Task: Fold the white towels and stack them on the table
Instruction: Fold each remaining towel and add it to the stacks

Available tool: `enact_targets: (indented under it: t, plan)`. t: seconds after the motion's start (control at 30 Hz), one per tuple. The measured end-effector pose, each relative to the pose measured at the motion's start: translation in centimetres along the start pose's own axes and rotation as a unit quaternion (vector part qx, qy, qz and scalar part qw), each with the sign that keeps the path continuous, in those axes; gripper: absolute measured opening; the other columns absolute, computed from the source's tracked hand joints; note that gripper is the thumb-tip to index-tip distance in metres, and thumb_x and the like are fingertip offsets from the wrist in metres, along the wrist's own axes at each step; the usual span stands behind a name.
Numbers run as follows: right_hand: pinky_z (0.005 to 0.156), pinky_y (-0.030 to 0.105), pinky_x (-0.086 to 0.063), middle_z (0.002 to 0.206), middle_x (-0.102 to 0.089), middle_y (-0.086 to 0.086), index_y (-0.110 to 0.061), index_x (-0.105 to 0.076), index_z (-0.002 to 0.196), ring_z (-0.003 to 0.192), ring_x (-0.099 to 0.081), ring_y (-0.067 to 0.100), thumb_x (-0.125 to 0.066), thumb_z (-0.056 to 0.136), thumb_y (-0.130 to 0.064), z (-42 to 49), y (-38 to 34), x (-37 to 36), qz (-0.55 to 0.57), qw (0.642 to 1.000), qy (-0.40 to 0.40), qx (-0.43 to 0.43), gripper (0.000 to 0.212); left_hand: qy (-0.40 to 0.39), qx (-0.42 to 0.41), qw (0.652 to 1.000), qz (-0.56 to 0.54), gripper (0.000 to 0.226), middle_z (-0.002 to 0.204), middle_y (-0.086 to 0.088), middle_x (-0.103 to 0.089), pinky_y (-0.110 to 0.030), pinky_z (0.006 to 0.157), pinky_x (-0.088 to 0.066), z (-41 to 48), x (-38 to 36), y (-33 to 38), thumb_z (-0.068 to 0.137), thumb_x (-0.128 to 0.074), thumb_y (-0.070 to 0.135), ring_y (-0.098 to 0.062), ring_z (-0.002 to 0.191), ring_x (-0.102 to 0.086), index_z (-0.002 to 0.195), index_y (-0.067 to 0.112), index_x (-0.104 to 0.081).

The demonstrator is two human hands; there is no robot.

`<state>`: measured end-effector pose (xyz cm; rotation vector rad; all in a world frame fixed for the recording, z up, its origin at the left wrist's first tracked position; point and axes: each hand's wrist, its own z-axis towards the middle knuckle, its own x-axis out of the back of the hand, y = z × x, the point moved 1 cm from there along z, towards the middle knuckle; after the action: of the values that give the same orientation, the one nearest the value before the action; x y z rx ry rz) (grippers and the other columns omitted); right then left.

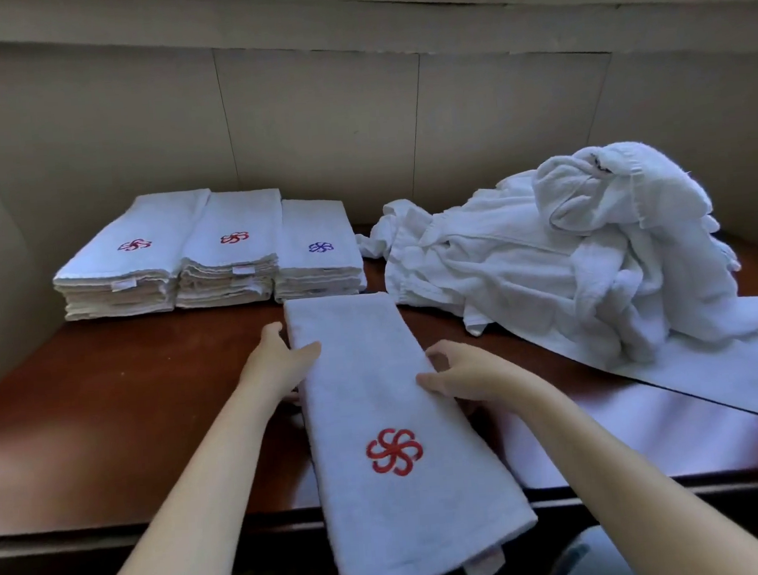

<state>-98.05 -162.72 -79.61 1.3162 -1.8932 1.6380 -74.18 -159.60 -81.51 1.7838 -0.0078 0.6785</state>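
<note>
Slippage risk: white folded terry towel with red pinwheel emblem [377, 401] laid across near edge of dark brown wooden table [151, 418], near end overhung. Left edge pinched by left hand [279, 363], thumb on top; right edge by right hand [461, 371], fingers curled. Layers could be splayed by uneven lift; 3 white folded towel stacks [231, 271] at far left corner could be knocked askew.
</note>
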Motion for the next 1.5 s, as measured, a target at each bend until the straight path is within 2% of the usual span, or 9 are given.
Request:
enact_targets:
  t: [0.1,0.27,0.4,0.87,1.13,1.23,1.3,1.43,1.5]
  plan:
    - [0.066,0.019,-0.046,0.096,-0.057,-0.012,-0.03,-0.039,0.138,0.083,-0.062,0.006,-0.067,0.084,-0.033,0.8,-0.1,-0.8,0.096,0.994,0.006,0.045,0.061,-0.115,-0.015,0.993,-0.029,0.054,0.12,0.002,-0.062,-0.028,0.061,-0.054,-1.4,0.4,0.1,0.083,-0.071,0.025,-0.016,0.093,-0.066,0.129,0.03,-0.043]
    - [0.092,0.026,-0.048,0.121,-0.058,-0.018,-0.036,-0.055,0.127,0.11,-0.059,0.005,-0.064,0.087,-0.041,1.8,0.5,-1.4,0.309,0.944,-0.095,0.069,0.042,-0.144,-0.109,0.983,-0.034,0.074,0.134,0.003,-0.051,-0.026,0.088,-0.051,-2.0,0.4,-0.5,0.084,-0.071,0.01,-0.011,0.107,-0.059,0.146,0.027,-0.034]
    - [0.083,0.021,-0.053,0.108,-0.069,-0.005,-0.032,-0.071,0.099,0.091,-0.068,0.006,-0.065,0.087,-0.018,2.2,-0.3,-2.2,0.278,0.955,-0.02,0.106,0.019,-0.158,-0.104,0.979,-0.082,0.069,0.119,0.01,-0.055,-0.01,0.071,-0.051,-2.2,0.6,-0.3,0.082,-0.071,0.004,0.002,0.093,-0.059,0.141,0.029,-0.043]
    - [0.073,0.029,-0.057,0.114,-0.061,-0.006,-0.037,-0.063,0.12,0.097,-0.069,0.023,-0.072,0.068,0.003,2.4,-7.3,0.7,0.443,0.874,-0.078,0.181,0.066,-0.146,-0.143,0.957,-0.205,0.06,0.13,0.003,-0.055,-0.034,0.092,-0.053,-1.1,7.5,4.4,0.074,-0.078,0.009,-0.018,0.111,-0.061,0.119,0.043,-0.057]
    - [0.075,0.031,-0.055,0.1,-0.064,-0.003,-0.023,-0.06,0.125,0.082,-0.069,0.018,-0.056,0.076,0.01,15.1,-24.5,10.7,0.416,0.88,0.031,0.225,0.059,0.007,-0.17,0.964,-0.206,0.065,0.091,0.005,-0.062,-0.027,0.063,-0.05,12.7,17.9,16.9,0.09,-0.062,0.015,-0.018,0.077,-0.06,0.147,0.019,-0.03]
    - [0.081,0.036,-0.051,0.101,-0.059,0.009,-0.018,-0.059,0.113,0.083,-0.063,0.026,-0.055,0.08,0.002,22.6,-26.3,13.3,0.404,0.896,0.085,0.165,0.039,-0.029,-0.113,0.968,-0.223,0.027,0.056,0.005,-0.051,-0.015,0.042,-0.035,18.7,16.0,17.2,0.097,-0.048,0.03,-0.01,0.04,-0.044,0.09,0.011,-0.067]
    - [0.07,0.033,-0.046,0.082,-0.057,0.014,-0.01,-0.055,0.099,0.064,-0.056,0.025,-0.054,0.086,-0.006,27.2,-23.9,11.7,0.36,0.926,0.074,0.089,0.014,-0.076,0.012,0.981,-0.175,0.048,0.049,0.001,-0.055,-0.013,0.041,-0.041,21.6,12.1,15.0,0.095,-0.047,0.035,-0.01,0.036,-0.05,0.055,0.012,-0.06]
    - [0.085,0.038,-0.051,0.102,-0.069,0.019,-0.004,-0.06,0.114,0.089,-0.066,0.029,-0.062,0.09,-0.019,32.9,-15.4,5.3,0.332,0.94,-0.061,-0.044,0.029,-0.008,0.056,0.998,0.011,0.062,0.133,-0.02,-0.05,-0.032,0.092,-0.046,25.7,6.1,9.3,0.091,-0.057,0.026,-0.029,0.114,-0.055,0.141,-0.001,-0.032]
    - [0.089,0.042,-0.051,0.113,-0.068,0.017,-0.004,-0.059,0.122,0.103,-0.065,0.031,-0.067,0.087,-0.024,34.2,-13.3,4.4,0.387,0.918,-0.082,-0.024,0.041,0.01,0.028,0.999,0.013,0.072,0.141,-0.02,-0.041,-0.039,0.103,-0.042,26.6,5.1,9.1,0.09,-0.055,0.021,-0.035,0.124,-0.047,0.147,0.002,-0.015]
